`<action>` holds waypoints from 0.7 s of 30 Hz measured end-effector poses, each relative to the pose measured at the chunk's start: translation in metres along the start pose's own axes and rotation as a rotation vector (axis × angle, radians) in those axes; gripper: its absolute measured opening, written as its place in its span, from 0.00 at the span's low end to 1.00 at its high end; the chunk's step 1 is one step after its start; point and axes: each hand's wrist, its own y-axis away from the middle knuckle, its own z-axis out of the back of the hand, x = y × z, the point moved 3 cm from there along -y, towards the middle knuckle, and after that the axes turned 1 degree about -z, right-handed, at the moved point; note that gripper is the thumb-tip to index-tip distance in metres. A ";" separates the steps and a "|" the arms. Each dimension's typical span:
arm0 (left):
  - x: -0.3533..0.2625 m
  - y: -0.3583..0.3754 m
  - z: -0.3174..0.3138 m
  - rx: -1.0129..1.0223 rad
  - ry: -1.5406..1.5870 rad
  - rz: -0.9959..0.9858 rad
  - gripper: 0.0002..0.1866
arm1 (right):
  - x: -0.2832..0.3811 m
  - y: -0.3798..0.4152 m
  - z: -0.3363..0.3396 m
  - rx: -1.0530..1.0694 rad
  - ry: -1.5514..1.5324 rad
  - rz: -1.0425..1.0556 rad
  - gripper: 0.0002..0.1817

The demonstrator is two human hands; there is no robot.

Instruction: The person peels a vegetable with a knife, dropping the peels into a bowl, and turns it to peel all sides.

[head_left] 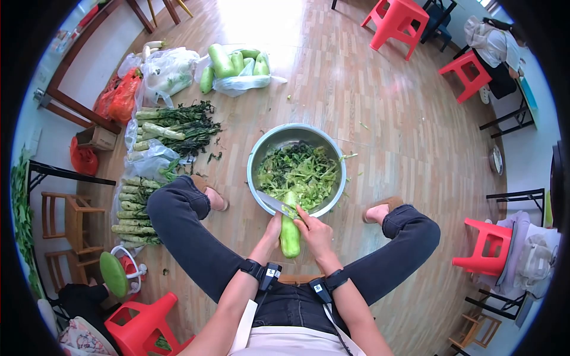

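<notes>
In the head view, a pale green gourd is lying just below the frame's centre, its long axis running nearly straight up and down. Its upper end is pointing into a metal bowl, reaching over the near rim; its rounded lower end is pointing toward the wearer.

The left hand is gripping the gourd's left side, its fingers partly hidden behind it. The right hand is closing its fingers around the knife, whose handle is hidden. The blade is slanting across the gourd's upper part, its tip pointing to the upper left.

Chopped greens are filling much of the bowl, which is standing on the floor at the frame's centre. Leafy stalks are lying in bunches at the left. More gourds are resting in a bag toward the upper left. Someone else is sitting at the upper right.
</notes>
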 end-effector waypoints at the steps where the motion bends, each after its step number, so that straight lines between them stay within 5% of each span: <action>1: 0.001 -0.001 0.000 -0.039 0.029 -0.016 0.29 | 0.003 -0.001 0.001 -0.040 -0.018 -0.005 0.20; 6: -0.007 0.003 -0.005 -0.054 0.083 0.020 0.28 | 0.001 -0.002 -0.012 -0.118 -0.092 -0.089 0.18; 9: -0.006 0.001 -0.001 0.004 0.082 -0.019 0.29 | -0.024 -0.004 -0.031 -0.109 -0.444 -0.291 0.16; 11: -0.012 0.008 -0.009 0.081 0.104 0.011 0.29 | -0.050 -0.006 -0.040 -0.084 -0.956 -0.547 0.17; 16: -0.018 0.006 -0.012 0.089 0.222 -0.012 0.29 | -0.027 -0.003 -0.003 -0.031 -0.530 -0.399 0.21; 19: -0.014 0.001 -0.005 0.022 0.268 -0.032 0.29 | -0.009 0.002 -0.006 -0.041 -0.260 -0.009 0.19; 21: -0.010 0.000 0.005 -0.009 0.205 -0.018 0.29 | -0.007 0.002 -0.002 0.021 -0.215 -0.046 0.18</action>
